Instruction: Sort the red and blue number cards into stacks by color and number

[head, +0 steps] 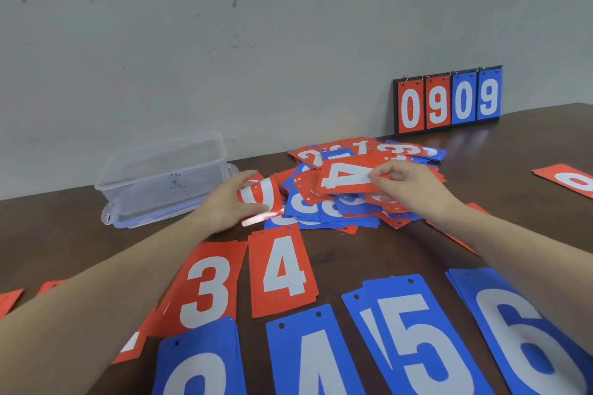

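Observation:
A mixed pile of red and blue number cards [340, 205] lies mid-table. My right hand [410, 186] pinches a red 4 card [343, 175] by its right edge, lifted over the pile. My left hand [231, 202] grips a bent red card [263, 199] at the pile's left edge; its number is partly hidden. Sorted stacks lie nearer me: red 3 [205, 289], red 4 [282, 272], blue 3 [199, 362], blue 4 [311, 356], blue 5 [414, 340], blue 6 [519, 337].
A clear plastic box [163, 176] sits on its lid at the left by the wall. A flip scoreboard reading 0909 [449, 101] leans against the wall. A red card [568, 179] lies at the right edge; more red cards [9, 300] at the far left.

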The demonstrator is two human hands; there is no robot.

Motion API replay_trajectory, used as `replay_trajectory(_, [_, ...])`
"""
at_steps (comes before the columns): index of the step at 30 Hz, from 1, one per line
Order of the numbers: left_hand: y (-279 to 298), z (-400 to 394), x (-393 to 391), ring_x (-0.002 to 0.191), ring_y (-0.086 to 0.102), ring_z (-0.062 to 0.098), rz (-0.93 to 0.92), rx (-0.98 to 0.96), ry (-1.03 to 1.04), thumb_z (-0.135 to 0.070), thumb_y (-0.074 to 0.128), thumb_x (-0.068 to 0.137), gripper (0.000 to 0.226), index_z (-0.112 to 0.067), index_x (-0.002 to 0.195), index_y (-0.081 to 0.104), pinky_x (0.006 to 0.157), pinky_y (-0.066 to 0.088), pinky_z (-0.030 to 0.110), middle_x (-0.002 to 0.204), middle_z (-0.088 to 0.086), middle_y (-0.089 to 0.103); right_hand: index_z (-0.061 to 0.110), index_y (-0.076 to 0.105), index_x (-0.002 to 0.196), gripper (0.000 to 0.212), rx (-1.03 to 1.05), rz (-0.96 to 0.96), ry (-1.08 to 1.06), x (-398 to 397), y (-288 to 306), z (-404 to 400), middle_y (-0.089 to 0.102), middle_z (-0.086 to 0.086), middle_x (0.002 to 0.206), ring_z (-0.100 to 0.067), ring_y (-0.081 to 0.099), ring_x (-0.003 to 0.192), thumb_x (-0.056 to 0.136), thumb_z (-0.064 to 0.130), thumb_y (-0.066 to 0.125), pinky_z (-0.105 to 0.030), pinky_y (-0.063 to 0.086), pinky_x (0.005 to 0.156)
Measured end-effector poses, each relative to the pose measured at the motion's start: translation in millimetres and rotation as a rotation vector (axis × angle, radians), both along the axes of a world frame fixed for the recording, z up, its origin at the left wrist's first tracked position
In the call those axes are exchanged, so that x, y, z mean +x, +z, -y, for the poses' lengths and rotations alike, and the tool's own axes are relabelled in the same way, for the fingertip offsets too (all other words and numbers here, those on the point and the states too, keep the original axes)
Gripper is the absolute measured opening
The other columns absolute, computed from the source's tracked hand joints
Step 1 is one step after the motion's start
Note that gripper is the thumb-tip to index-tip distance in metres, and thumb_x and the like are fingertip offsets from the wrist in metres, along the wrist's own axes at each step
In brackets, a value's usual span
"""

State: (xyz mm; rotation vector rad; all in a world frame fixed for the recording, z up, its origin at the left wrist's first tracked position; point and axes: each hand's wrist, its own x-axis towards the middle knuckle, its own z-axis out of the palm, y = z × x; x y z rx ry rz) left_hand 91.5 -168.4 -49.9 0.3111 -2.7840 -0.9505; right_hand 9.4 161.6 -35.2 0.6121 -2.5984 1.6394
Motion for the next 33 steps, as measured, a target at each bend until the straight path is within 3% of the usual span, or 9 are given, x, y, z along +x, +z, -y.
replay_trajectory(2, [1.7,-4.6,6.1,0.104,0.06,0.015,-0.095,0.081,0.021,-0.025,0.083,0.081,0.07,-0.031,0.141,0.047,0.083,0.05,0.023,0.129,-0.006,0.058,0.023,0.069,0.1,0.014,-0.05,0.053,0.025,2.3,2.1,-0.3,0.071,0.002,0.114,-0.017,0.073,0.096,0.097,0.011,0.061,-0.033,0.062,0.082])
replay_trajectory(5, [6.8,-11.9,16.8,0.094,0.061,0.009,-0.233,0.222,0.071,-0.013,0.082,0.08,0.056,-0.031,0.126,0.057,0.081,0.051,0.022,0.119,-0.007,0.061,0.02,0.058,0.118,0.027,-0.192,0.149,0.075,17.3,12.5,-0.2,0.069,-0.005,0.113,-0.025,0.076,0.08,0.098,0.002,0.055,-0.027,0.062,0.07])
replay_trajectory(8, [11.4,-14.7,27.7,0.115,0.059,0.017,-0.292,0.325,0.068,-0.001,0.078,0.08,0.064,-0.033,0.131,0.056,0.096,0.052,0.031,0.132,-0.008,0.057,0.03,0.044,0.131,0.047,-0.215,0.142,0.073,27.9,18.9,1.9,0.071,-0.005,0.104,-0.029,0.076,0.078,0.097,-0.001,0.055,-0.03,0.063,0.071])
replay_trajectory(12, [16.6,-20.9,47.1,0.142,0.034,0.013,-0.308,0.207,-0.013,0.002,0.073,0.085,0.086,-0.035,0.151,0.035,0.101,0.051,0.032,0.165,-0.012,0.014,0.024,0.042,0.129,0.044,-0.192,0.17,0.042,37.2,23.6,5.6,0.075,-0.011,0.1,-0.027,0.075,0.076,0.095,0.001,0.059,-0.036,0.061,0.078])
replay_trajectory(16, [16.8,-28.1,69.5,0.142,0.02,0.004,-0.286,0.199,-0.027,0.0,0.069,0.09,0.093,-0.046,0.155,0.019,0.068,0.049,0.003,0.166,-0.015,-0.01,0.011,0.059,0.118,0.022,-0.118,0.168,0.031,47.4,27.9,7.6,0.071,-0.024,0.096,-0.023,0.064,0.072,0.096,0.01,0.062,-0.044,0.057,0.085])
replay_trajectory(20, [11.6,-26.3,85.8,0.137,0.043,0.02,-0.271,0.317,-0.012,0.001,0.066,0.092,0.08,-0.037,0.153,0.031,0.064,0.054,0.011,0.159,-0.012,0.023,0.019,0.065,0.112,0.016,-0.1,0.169,0.03,57.6,30.6,10.6,0.059,-0.012,0.073,-0.014,0.05,0.059,0.097,0.015,0.061,-0.03,0.045,0.063])
replay_trajectory(24, [13.6,-13.9,108.0,0.114,0.066,0.025,-0.241,0.564,0.045,-0.011,0.067,0.095,0.068,-0.046,0.147,0.041,0.081,0.062,0.042,0.144,-0.006,0.052,0.032,0.066,0.102,0.02,-0.12,0.165,0.085,69.7,33.8,21.6,0.055,0.01,0.053,-0.008,0.044,0.052,0.097,0.013,0.06,-0.023,0.037,0.056])
replay_trajectory(28, [23.2,1.2,136.9,0.108,0.069,0.026,-0.225,0.685,0.168,-0.027,0.06,0.099,0.044,-0.044,0.139,0.052,0.091,0.058,0.049,0.134,0.0,0.063,0.028,0.067,0.114,0.024,-0.106,0.154,0.12,78.3,33.2,50.8,0.061,0.013,0.061,-0.008,0.045,0.056,0.098,0.013,0.057,-0.023,0.036,0.056])
replay_trajectory(33, [34.7,31.4,188.0,0.094,0.075,0.026,-0.22,0.69,0.272,-0.014,0.058,0.101,0.043,-0.037,0.136,0.055,0.08,0.062,0.046,0.12,0.0,0.07,0.027,0.061,0.12,0.024,-0.065,0.181,0.216,98.9,32.5,102.0,0.061,0.013,0.064,-0.004,0.056,0.059,0.1,0.015,0.054,-0.026,0.045,0.064])
